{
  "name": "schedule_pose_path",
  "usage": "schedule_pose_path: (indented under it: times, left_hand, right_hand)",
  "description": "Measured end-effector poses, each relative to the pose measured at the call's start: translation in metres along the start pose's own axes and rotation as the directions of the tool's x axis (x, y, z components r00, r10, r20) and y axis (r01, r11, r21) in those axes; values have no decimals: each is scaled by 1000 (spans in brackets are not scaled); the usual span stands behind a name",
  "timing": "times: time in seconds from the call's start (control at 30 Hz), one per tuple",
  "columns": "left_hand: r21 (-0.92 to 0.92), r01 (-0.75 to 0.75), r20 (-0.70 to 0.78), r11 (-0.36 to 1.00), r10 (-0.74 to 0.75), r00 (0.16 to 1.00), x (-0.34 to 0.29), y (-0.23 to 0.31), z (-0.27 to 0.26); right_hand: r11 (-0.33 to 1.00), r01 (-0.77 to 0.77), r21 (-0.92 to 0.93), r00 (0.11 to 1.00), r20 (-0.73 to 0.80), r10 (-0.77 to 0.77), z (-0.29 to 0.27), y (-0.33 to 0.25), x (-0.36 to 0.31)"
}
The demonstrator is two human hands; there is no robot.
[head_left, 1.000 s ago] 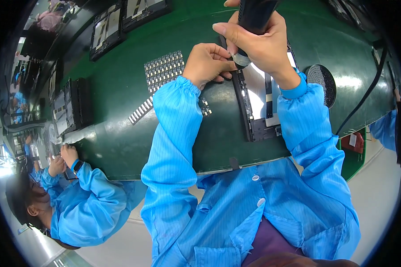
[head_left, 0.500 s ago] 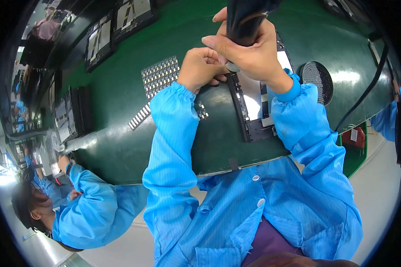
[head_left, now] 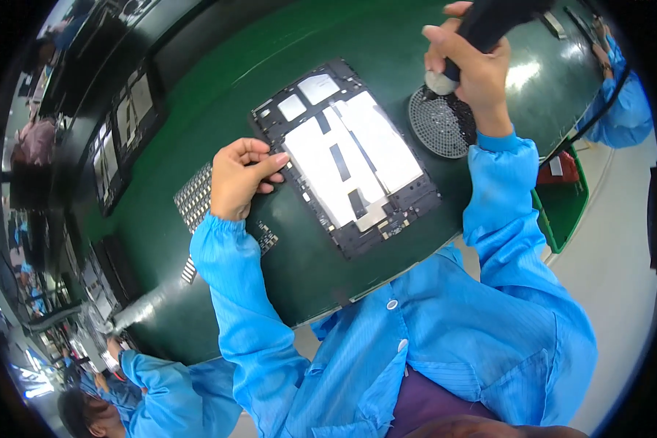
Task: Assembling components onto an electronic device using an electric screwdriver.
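A tablet (head_left: 349, 179) lies opened on the green bench, with pale battery panels inside a dark frame. My left hand (head_left: 247, 169) has its thumb and curled fingers closed at the tablet's left edge. My right hand (head_left: 484, 77) is wrapped round a black electric screwdriver (head_left: 500, 25), with a pale round piece at its lower end. That end is above a round dish (head_left: 434, 130) whose grid holds many small black pieces, likely screws. The tip itself is hard to make out.
Left of my left hand lie a sheet of small circuit boards (head_left: 193, 201) and a loose board piece (head_left: 268, 237). More opened tablets (head_left: 135, 109) stand at the far left. A green bin (head_left: 566, 201) is below the bench's right edge. Co-workers (head_left: 164, 398) sit at both sides.
My right hand has carried the screwdriver from the tablet's left edge rightward to the dish. My left hand is at the tablet's edge in both frames. The view has shifted, and the tablet is now uncovered.
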State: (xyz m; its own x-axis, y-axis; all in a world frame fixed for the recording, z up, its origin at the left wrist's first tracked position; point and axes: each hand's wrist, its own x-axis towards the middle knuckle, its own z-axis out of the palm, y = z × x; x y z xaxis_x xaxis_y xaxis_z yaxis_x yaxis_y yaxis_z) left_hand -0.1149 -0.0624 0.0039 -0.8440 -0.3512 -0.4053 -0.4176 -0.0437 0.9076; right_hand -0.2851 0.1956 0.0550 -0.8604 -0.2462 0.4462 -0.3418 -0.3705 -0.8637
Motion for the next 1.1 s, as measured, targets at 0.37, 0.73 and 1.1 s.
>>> schedule_pose_path:
  times: [0.37, 0.73, 1.1]
  left_hand:
    - [3, -2, -11, 1000, 2, 1000, 0, 2, 3]
    - [190, -347, -352, 919, 393, 849, 13, -10, 5]
    - [216, -450, -43, 867, 469, 882, 21, -28, 9]
  right_hand:
    - [990, -139, 0, 990, 29, 139, -6, 20, 4]
    - [989, -145, 0, 987, 67, 145, -4, 18, 3]
    - [976, -82, 202, 988, 142, 53, 68, -39, -21]
